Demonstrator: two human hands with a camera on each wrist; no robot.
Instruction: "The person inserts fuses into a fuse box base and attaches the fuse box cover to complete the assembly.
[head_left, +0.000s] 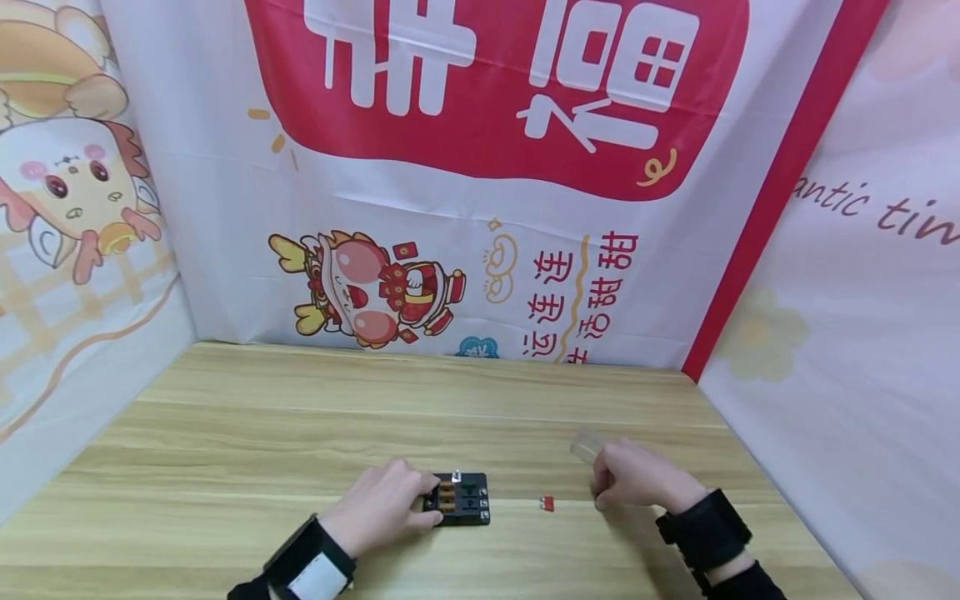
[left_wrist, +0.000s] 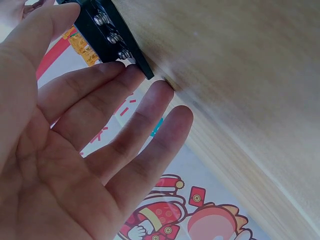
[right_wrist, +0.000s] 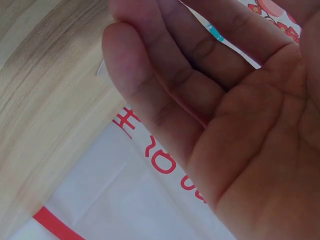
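My left hand [head_left: 386, 504] grips the left end of a black fuse block [head_left: 472, 500], with thumb and fingers on opposite edges. Orange pieces sit in a row near the gripped end; silver terminal screws line the other side. In the left wrist view, the block [left_wrist: 105, 37] shows at the top between thumb and fingers. A small red blade fuse [head_left: 547, 503] lies on the table right of the block. Further right, my right hand [head_left: 637, 477] is low over the table, fingers bent, beside a clear plastic container [head_left: 587, 446]. I cannot tell whether its hidden fingertips hold anything.
The wooden table [head_left: 300, 400] ends at a printed cloth backdrop [head_left: 420, 183] behind it. Cloth walls [head_left: 825, 333] stand on both sides. Black bands [head_left: 705, 529] wrap both wrists.
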